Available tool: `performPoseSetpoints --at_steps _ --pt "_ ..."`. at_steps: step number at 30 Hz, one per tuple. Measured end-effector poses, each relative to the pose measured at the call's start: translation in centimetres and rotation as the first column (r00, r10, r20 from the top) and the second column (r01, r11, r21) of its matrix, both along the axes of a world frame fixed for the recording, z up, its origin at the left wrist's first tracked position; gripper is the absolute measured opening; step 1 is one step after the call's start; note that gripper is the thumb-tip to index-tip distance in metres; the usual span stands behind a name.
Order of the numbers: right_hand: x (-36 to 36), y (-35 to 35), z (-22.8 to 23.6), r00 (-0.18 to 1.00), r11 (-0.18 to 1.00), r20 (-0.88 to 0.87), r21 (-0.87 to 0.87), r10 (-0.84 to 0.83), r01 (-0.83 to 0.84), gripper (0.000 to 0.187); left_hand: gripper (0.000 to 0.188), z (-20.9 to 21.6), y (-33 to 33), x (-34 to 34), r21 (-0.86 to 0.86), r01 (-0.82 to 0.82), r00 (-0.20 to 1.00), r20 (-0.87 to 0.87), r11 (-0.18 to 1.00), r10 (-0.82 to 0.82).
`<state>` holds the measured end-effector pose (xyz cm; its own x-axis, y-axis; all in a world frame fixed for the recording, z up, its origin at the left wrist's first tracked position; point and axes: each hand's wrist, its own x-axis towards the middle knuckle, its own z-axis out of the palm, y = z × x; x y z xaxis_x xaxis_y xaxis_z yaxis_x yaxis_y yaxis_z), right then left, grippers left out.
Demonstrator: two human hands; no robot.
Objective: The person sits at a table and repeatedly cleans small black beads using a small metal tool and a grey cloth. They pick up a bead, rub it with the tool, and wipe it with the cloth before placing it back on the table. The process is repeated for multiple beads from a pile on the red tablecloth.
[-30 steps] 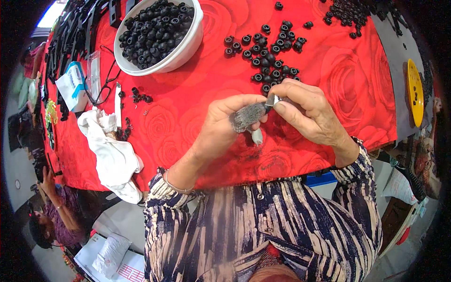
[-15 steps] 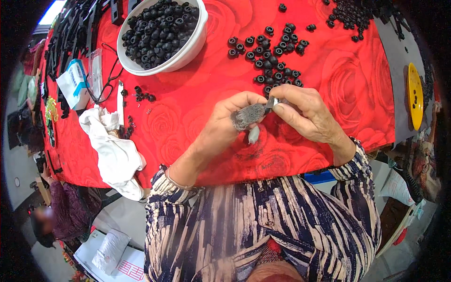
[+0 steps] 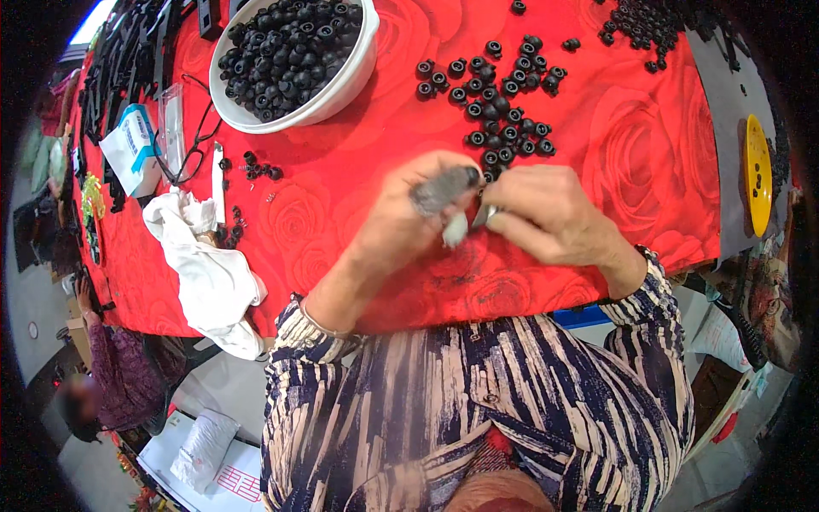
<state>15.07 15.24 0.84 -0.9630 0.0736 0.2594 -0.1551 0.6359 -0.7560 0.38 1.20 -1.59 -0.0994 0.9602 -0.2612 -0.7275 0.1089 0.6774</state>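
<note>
Over the red cloth, my left hand (image 3: 397, 213) is closed on a small round black part (image 3: 472, 177), held at the tip of the thumb. A worn grey cover (image 3: 439, 193) wraps that thumb, and a whitish cover (image 3: 455, 230) sits on a fingertip below. My right hand (image 3: 550, 218) pinches a small metal blade (image 3: 485, 214) between thumb and fingers, close beside the left fingertips. Motion blurs the left hand, so whether the blade touches the part I cannot tell. Several loose round black parts (image 3: 509, 134) with holes lie just beyond my hands.
A white bowl (image 3: 351, 85) heaped with similar black parts stands at the far left. Nearer left lie a white cloth (image 3: 213, 282), eyeglasses (image 3: 194, 158) and a white packet (image 3: 132, 152). A yellow dish (image 3: 757, 200) sits at the right. Another person (image 3: 128, 384) is at lower left.
The blade has dropped from the part's end to below it, with my right hand lowered slightly. My left hand has tilted, and the black part now shows at the thumb tip.
</note>
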Motion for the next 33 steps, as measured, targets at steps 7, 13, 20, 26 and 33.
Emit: performPoseSetpoints --at_steps 7,13,20,26,33 --pt "0.2 0.3 0.8 0.978 0.938 0.019 -0.280 -0.208 0.205 0.012 0.024 0.0 0.1 -0.9 0.075 0.011 0.999 0.030 0.997 -0.014" --pt "0.2 0.1 0.6 0.972 0.933 0.078 -0.274 -0.221 0.234 0.012 0.023 0.0 0.0 -0.2 0.065 0.044 0.999 -0.029 0.997 -0.042" --pt "0.2 -0.1 0.2 0.971 0.942 0.048 -0.235 -0.234 0.238 0.011 0.023 0.2 0.0 0.3 0.027 0.043 0.996 -0.079 0.999 -0.040" --pt "0.2 0.0 0.3 0.975 0.947 0.030 -0.235 -0.219 0.220 0.011 0.023 0.2 -0.1 0.3 0.029 0.063 0.996 -0.073 0.998 -0.060" --pt "0.3 0.1 0.3 0.986 0.962 0.064 -0.219 -0.154 0.164 0.012 0.023 0.1 0.0 0.2 0.014 0.051 0.997 -0.062 0.999 -0.050"
